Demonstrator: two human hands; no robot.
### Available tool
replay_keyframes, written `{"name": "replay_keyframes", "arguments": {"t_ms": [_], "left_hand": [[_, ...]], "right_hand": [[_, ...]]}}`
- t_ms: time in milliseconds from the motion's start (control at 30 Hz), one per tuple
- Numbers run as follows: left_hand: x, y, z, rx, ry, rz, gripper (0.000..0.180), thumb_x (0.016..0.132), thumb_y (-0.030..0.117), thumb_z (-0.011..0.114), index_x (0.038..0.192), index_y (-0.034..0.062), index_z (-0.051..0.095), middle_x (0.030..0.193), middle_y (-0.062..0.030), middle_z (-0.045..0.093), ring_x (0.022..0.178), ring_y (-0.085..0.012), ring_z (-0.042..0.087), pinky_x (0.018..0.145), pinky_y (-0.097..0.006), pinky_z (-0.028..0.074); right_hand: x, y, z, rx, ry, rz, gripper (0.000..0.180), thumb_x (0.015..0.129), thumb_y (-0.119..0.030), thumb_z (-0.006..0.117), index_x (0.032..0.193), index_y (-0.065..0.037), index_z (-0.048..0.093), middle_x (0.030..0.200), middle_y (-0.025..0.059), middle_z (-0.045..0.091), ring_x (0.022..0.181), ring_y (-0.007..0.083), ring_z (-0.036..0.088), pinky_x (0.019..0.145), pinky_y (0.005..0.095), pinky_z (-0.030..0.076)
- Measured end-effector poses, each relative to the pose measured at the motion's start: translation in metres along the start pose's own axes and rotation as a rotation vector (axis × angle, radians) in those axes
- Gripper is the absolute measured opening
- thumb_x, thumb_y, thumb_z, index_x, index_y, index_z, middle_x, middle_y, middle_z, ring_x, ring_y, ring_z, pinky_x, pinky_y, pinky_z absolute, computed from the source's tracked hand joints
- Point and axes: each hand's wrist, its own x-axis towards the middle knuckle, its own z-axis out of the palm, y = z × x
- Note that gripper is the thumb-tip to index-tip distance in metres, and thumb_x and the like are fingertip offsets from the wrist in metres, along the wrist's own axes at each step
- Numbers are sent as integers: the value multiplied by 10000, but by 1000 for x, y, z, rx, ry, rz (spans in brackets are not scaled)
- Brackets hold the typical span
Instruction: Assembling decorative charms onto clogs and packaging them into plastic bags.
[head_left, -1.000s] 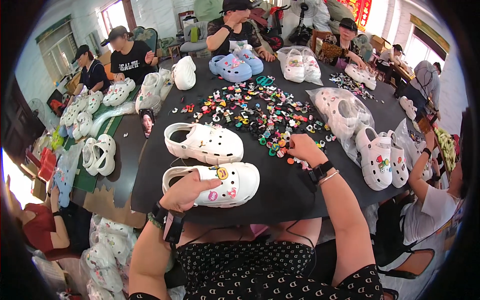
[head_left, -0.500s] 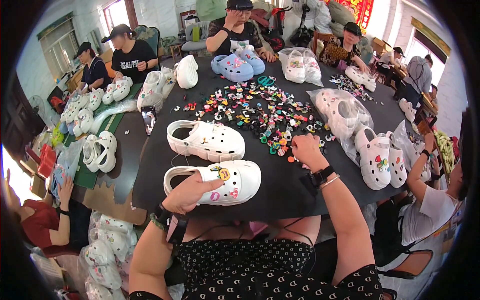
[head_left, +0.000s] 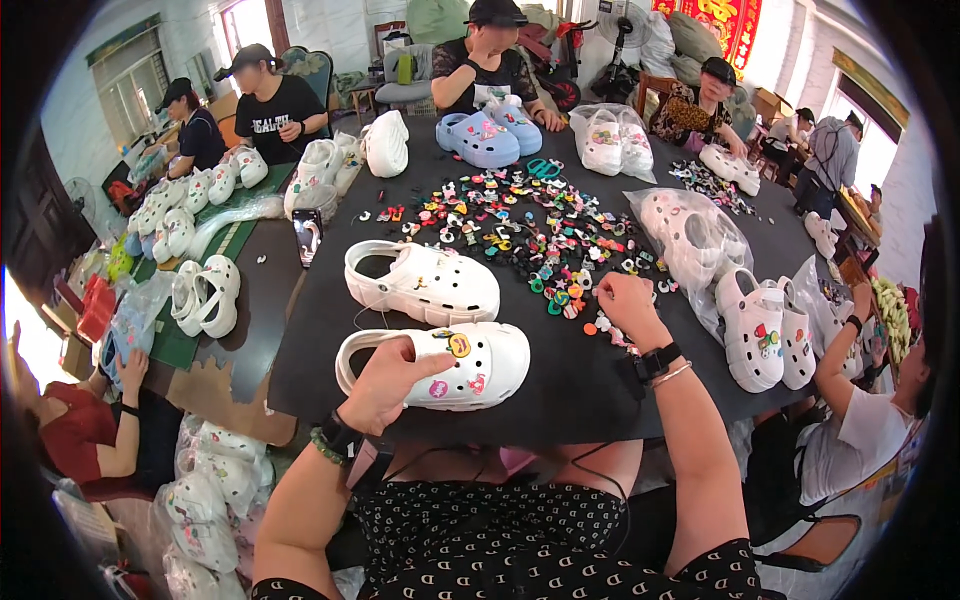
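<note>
L hand grips clog, long axis left-right w/ toe rightward; R hand, nearer charms, curled over pile edge—pinch unclear.

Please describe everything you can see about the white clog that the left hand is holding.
The clog is white, thick-soled and looks like soft foam. It lies on its side on the black table, toe to the right, heel strap to the left. Its upper has round holes, and a few small charms sit in them: a yellow one near the top, pink ones lower. The left hand grips its heel end. A second white clog lies just beyond, apart from it.
</note>
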Motion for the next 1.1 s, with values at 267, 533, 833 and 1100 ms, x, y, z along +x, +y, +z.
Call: {"name": "replay_keyframes", "arguments": {"t_ms": [267,533,833,1100], "left_hand": [[4,-3,-3,-94,41,39,290,859,38,725,1101,-87,627,1043,-122,693,901,-162,687,807,-293,560],[7,1,-1,-82,-5,61,294,899,57,684,1157,-61,607,1077,-101,680,912,-148,672,800,-294,552],[16,10,0,1,-102,8,331,968,135,617,1260,-7,557,1124,-70,671,948,-136,672,794,-296,559],[19,7,1,0,-99,63,268,955,130,628,1166,-36,621,1089,-76,686,910,-119,662,779,-283,548]], "right_hand": [[-25,-92,-65,677,81,-171,121,905,-123,670,946,-13,640,760,113,635,637,212,610,591,336,480],[-62,-176,-54,774,-121,-484,131,889,-84,647,1013,-43,630,897,140,623,818,315,651,711,403,526],[-71,-186,-46,578,-159,-463,95,858,-75,662,950,-63,641,864,120,650,811,344,651,705,420,525],[-68,-192,-46,596,-34,-457,131,832,-71,689,954,-64,643,892,117,623,807,325,642,694,409,519]]}}
